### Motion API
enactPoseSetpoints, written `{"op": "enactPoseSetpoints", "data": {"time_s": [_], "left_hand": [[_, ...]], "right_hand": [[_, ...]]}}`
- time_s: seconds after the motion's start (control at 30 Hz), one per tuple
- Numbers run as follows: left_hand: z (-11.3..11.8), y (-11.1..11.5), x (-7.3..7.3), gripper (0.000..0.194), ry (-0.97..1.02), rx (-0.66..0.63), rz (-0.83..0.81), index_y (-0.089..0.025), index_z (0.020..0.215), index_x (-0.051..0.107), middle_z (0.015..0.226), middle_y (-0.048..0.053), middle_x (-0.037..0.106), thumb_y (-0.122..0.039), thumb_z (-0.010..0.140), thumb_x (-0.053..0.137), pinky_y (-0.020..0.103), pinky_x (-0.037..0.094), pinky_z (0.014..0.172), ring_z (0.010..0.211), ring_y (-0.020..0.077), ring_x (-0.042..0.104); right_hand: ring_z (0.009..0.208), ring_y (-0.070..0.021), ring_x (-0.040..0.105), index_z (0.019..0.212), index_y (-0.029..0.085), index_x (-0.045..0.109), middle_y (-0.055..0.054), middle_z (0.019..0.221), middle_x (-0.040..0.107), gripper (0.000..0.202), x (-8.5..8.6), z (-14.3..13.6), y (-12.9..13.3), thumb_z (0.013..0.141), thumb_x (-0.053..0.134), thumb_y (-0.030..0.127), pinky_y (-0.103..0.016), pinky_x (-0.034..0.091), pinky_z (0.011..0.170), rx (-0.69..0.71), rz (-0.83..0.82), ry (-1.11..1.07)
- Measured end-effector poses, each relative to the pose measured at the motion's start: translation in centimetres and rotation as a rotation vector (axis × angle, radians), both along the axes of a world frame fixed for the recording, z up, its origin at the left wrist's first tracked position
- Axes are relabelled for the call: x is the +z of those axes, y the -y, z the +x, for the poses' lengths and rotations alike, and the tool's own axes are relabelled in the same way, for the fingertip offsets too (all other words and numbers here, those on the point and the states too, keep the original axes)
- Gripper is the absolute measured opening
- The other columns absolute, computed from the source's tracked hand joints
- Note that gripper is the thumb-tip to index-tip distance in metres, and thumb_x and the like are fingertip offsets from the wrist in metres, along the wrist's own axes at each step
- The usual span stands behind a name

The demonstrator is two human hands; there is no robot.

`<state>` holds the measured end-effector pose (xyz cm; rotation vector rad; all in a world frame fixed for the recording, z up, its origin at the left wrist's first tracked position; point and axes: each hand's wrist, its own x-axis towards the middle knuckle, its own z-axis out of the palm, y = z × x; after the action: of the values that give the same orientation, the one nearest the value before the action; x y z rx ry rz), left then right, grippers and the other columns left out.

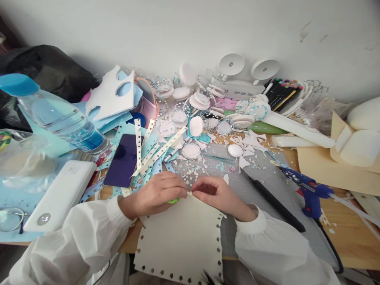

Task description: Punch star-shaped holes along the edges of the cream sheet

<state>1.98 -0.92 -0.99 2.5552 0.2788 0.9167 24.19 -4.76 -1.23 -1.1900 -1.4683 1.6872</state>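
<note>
Paper sheet (181,237): flower holes (171,275) done along three edges; far edge partly hidden. Left hand (160,193) curls round green punch (173,200); right hand (221,197) pinches sheet.

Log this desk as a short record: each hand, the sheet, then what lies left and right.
Left hand: curled over a small bright green object, mostly hidden
Right hand: fingertips at the sheet's far edge
Sheet: cream-white, roughly square sheet, small flower-like holes along its left, right and near edges
Left side: dark-screened rectangular phone, white rectangular power bank, clear plastic bottle with blue cap
Right side: black-handled knife on grey cutting mat, blue glue gun
</note>
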Motion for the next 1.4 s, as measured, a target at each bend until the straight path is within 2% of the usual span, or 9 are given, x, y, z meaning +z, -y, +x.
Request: {"op": "enactPoseSetpoints", "data": {"time_s": [0.17,0.27,0.43,0.53,0.63,0.77,0.97,1.2,1.4], "left_hand": [[0.1,0.0,0.1,0.011,-0.025,0.016,0.068,-0.016,0.098,0.055,0.092,0.009,0.071,-0.012,0.094,0.046,0.033,0.047,0.074,0.084,0.0202,0.059],[0.0,0.0,0.3,0.013,-0.043,0.07,0.139,-0.015,0.097,0.056,0.092,0.007,0.072,-0.009,0.093,0.046,0.033,0.047,0.074,0.084,0.0192,0.06],[0.2,0.6,0.9,0.012,-0.022,0.121,0.414,-0.013,0.095,0.059,0.098,0.008,0.073,-0.008,0.093,0.048,0.036,0.048,0.08,0.091,0.0203,0.062],[0.5,1.2,1.1,0.011,0.001,0.153,0.492,-0.014,0.09,0.058,0.094,0.007,0.073,-0.008,0.092,0.05,0.035,0.048,0.079,0.088,0.0191,0.063],[0.6,1.5,0.9,0.013,-0.029,0.211,0.429,-0.015,0.092,0.058,0.091,0.006,0.073,-0.008,0.094,0.047,0.034,0.047,0.079,0.088,0.018,0.062],[0.5,1.3,0.6,0.013,-0.087,0.26,0.292,-0.015,0.096,0.059,0.101,0.007,0.071,-0.01,0.094,0.047,0.035,0.044,0.081,0.092,0.0191,0.059],[0.5,1.4,0.6,0.014,-0.027,0.191,0.263,-0.015,0.09,0.056,0.09,0.006,0.07,-0.009,0.094,0.044,0.033,0.044,0.077,0.085,0.0183,0.056],[0.5,1.3,0.4,0.012,-0.037,0.164,0.299,-0.014,0.091,0.056,0.092,0.008,0.069,-0.009,0.094,0.046,0.035,0.045,0.077,0.085,0.0194,0.057],[0.4,1.2,-0.1,0.011,-0.074,0.153,0.283,-0.015,0.092,0.056,0.093,0.008,0.069,-0.009,0.093,0.048,0.035,0.043,0.078,0.086,0.0194,0.055]], "right_hand": [[0.068,-0.0115,0.054,0.079,0.018,0.064,0.0,0.073,0.059,0.01,0.0,-0.1,0.1,0.08,0.065,0.027,-0.023,0.043,0.061,-0.009,0.104,0.085],[0.067,-0.011,0.054,0.081,0.018,0.062,0.001,0.074,0.059,0.009,-0.2,-0.2,0.1,0.082,0.062,0.027,-0.023,0.043,0.061,-0.01,0.114,0.097],[0.065,-0.01,0.05,0.086,0.019,0.058,0.001,0.076,0.056,0.014,-0.7,-0.2,0.1,0.087,0.059,0.033,-0.021,0.04,0.057,-0.001,0.103,0.051],[0.066,-0.0101,0.049,0.088,0.019,0.058,0.0,0.078,0.056,0.018,-0.9,-0.3,0.1,0.089,0.057,0.036,-0.022,0.039,0.058,0.023,0.124,0.047],[0.066,-0.0098,0.049,0.09,0.019,0.057,0.0,0.08,0.056,0.02,-0.7,-0.3,0.0,0.09,0.056,0.039,-0.022,0.039,0.058,0.021,0.116,0.034],[0.065,-0.0094,0.048,0.088,0.019,0.056,0.001,0.079,0.055,0.021,-0.7,-0.4,0.1,0.09,0.055,0.039,-0.021,0.038,0.057,0.004,0.106,0.034],[0.067,-0.0099,0.051,0.091,0.02,0.057,0.001,0.079,0.057,0.017,-0.9,-0.4,0.3,0.091,0.055,0.036,-0.021,0.04,0.058,0.034,0.135,0.07],[0.071,-0.0116,0.056,0.092,0.021,0.053,0.0,0.082,0.06,0.008,-0.8,-0.5,0.6,0.093,0.05,0.028,-0.022,0.044,0.062,0.069,0.329,0.189],[0.069,-0.013,0.056,0.093,0.022,0.049,0.001,0.078,0.059,0.004,-0.6,-0.4,0.8,0.093,0.047,0.025,-0.024,0.043,0.063,0.135,0.525,0.391]]}}
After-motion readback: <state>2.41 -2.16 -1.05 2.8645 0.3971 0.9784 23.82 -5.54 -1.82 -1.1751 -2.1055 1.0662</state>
